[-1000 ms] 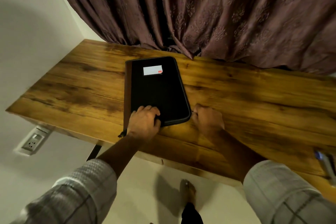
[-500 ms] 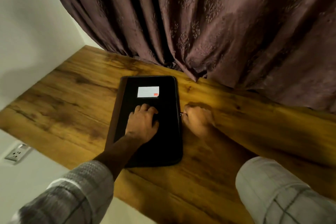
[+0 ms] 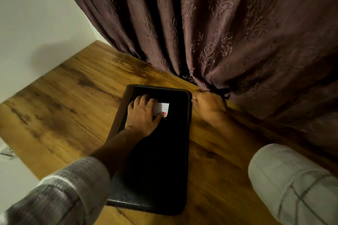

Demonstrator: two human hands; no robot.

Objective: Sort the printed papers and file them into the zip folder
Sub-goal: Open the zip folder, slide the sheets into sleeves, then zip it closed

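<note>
Head view: the zip folder (image 3: 164, 160) is laid flat on the worktop (image 3: 73, 106), directly under the left grip (image 3: 144, 115), whose fingers are spread straight and pressed on the cover, half over a white label (image 3: 162, 108). The right grip (image 3: 206, 104) is set just beside the folder's far right corner, fingers curled and pinched, apparently on the zip pull (image 3: 192, 99), though this is too small to be made out surely. No papers are seen. The step in hand is judged to be working the zip. Next, the pull would need to be drawn round the corner toward the left grip while the cover is held down against dragging.
</note>
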